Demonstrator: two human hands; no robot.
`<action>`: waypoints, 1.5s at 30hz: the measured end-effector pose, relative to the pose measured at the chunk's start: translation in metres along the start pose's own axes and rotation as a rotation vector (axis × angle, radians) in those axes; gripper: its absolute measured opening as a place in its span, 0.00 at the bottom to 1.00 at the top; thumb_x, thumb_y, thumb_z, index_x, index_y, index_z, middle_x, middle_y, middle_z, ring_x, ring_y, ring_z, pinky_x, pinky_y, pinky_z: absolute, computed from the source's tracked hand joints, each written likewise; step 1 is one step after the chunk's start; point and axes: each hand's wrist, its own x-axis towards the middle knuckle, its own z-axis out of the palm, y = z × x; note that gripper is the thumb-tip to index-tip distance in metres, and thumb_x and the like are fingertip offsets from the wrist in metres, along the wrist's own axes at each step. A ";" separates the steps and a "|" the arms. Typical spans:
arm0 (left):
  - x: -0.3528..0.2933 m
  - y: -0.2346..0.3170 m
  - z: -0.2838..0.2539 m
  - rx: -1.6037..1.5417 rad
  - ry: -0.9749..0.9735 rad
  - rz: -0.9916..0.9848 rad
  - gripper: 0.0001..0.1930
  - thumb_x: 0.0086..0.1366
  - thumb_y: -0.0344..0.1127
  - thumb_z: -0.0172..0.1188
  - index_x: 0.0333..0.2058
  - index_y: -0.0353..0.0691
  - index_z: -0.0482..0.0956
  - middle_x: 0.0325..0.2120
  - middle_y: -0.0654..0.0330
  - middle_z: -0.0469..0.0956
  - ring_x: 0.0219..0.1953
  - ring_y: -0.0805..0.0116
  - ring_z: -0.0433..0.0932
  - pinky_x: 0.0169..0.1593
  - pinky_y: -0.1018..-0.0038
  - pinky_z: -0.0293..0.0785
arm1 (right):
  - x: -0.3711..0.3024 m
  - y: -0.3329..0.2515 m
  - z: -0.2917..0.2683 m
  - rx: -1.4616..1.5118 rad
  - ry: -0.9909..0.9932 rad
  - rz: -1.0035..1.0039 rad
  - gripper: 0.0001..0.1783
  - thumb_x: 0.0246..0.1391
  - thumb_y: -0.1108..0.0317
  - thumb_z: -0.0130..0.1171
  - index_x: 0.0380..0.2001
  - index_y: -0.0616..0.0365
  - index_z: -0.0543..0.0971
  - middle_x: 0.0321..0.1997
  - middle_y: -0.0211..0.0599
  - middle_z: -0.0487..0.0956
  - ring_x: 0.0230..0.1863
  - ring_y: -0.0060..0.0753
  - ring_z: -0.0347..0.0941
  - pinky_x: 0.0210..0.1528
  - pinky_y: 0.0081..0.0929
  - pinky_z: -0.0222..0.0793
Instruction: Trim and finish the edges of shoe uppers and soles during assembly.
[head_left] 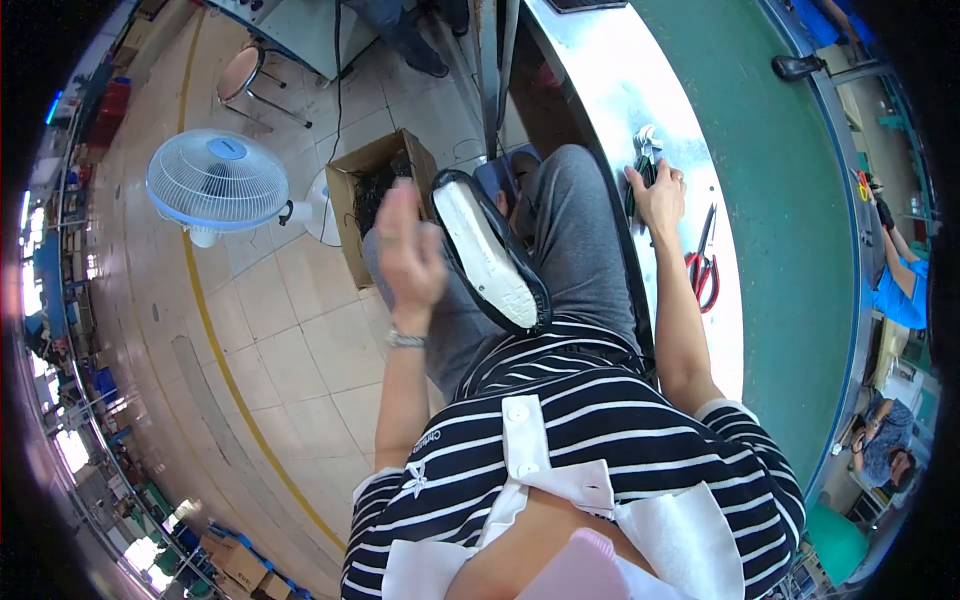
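Note:
A shoe lies sole-up across my lap, with a black upper edge folded round a white bottom. Just left of it my left hand is raised, fingers stretched and somewhat blurred, holding nothing. My right hand rests on the shiny metal bench to my right. Its thumb and fingers close around the dark handles of silver-headed pliers, partly hidden by the hand. Nearer to me on the bench lies a red-handled cutting tool, its dark tip pointing away.
Beyond my left knee stands an open cardboard box of dark material. A white-and-blue fan and a round stool are farther left. A green belt surface runs beyond the bench; other people work on its far side.

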 end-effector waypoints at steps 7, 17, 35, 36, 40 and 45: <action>0.033 0.063 0.064 -0.023 -0.346 0.317 0.21 0.61 0.44 0.57 0.48 0.36 0.75 0.48 0.51 0.75 0.57 0.53 0.67 0.62 0.60 0.58 | 0.019 0.001 0.010 -0.127 -0.107 -0.128 0.27 0.51 0.58 0.55 0.50 0.65 0.70 0.39 0.52 0.76 0.38 0.47 0.75 0.42 0.36 0.70; 0.128 0.008 0.084 -0.232 -0.634 0.028 0.20 0.61 0.44 0.57 0.48 0.40 0.77 0.34 0.48 0.79 0.38 0.54 0.78 0.43 0.67 0.71 | -0.004 -0.023 -0.102 0.868 -0.690 0.329 0.36 0.50 0.65 0.62 0.62 0.60 0.62 0.31 0.29 0.75 0.36 0.22 0.70 0.44 0.22 0.64; 0.069 0.057 0.063 -0.044 -0.532 0.039 0.43 0.46 0.44 0.71 0.56 0.27 0.63 0.45 0.44 0.74 0.47 0.47 0.73 0.52 0.61 0.66 | 0.042 -0.141 -0.131 0.477 -1.420 -0.246 0.30 0.57 0.71 0.50 0.63 0.55 0.57 0.35 0.37 0.76 0.33 0.24 0.74 0.35 0.25 0.74; 0.065 0.064 0.067 -0.007 -0.473 0.010 0.44 0.43 0.41 0.72 0.56 0.28 0.62 0.46 0.45 0.74 0.49 0.49 0.72 0.54 0.61 0.64 | 0.037 -0.140 -0.133 0.470 -1.427 -0.247 0.30 0.57 0.71 0.50 0.63 0.55 0.57 0.35 0.37 0.76 0.33 0.24 0.74 0.35 0.25 0.74; 0.055 0.065 0.068 0.026 -0.337 0.060 0.43 0.38 0.35 0.74 0.55 0.31 0.64 0.46 0.48 0.74 0.52 0.52 0.69 0.56 0.63 0.63 | -0.013 -0.120 -0.125 0.374 -0.835 -0.559 0.31 0.59 0.68 0.50 0.63 0.59 0.55 0.26 0.49 0.76 0.22 0.37 0.74 0.25 0.33 0.70; 0.047 0.066 0.067 0.006 -0.308 0.087 0.40 0.39 0.36 0.73 0.53 0.31 0.67 0.47 0.50 0.74 0.52 0.54 0.69 0.58 0.64 0.62 | -0.035 -0.099 -0.109 0.359 -0.601 -0.644 0.31 0.57 0.69 0.52 0.62 0.58 0.56 0.25 0.58 0.76 0.24 0.60 0.73 0.29 0.47 0.66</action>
